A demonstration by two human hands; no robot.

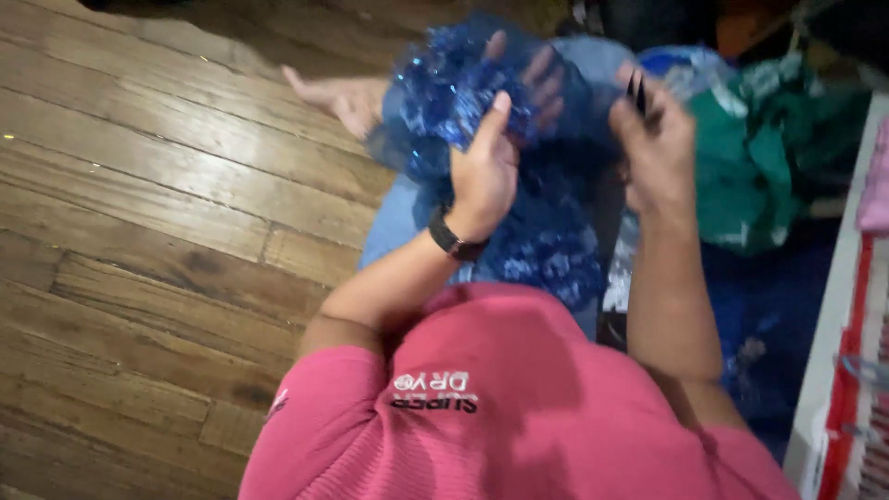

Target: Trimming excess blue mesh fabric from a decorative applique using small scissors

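My left hand (488, 159) grips a blue sequinned mesh fabric (546, 245); its fingers show through the sheer net at the top. A dark band sits on that wrist. My right hand (656, 139) is blurred and pinches a small dark slim tool (637, 91) just above the fabric's right edge. The fabric drapes over my lap, which is in light blue trousers. My bare foot (341, 95) sticks out on the floor to the left of the fabric.
A wooden plank floor (157, 231) fills the left side. A heap of green cloth (759, 167) lies at the right, with dark blue cloth (769, 315) below it. A white and red box edge (847, 370) runs along the right border.
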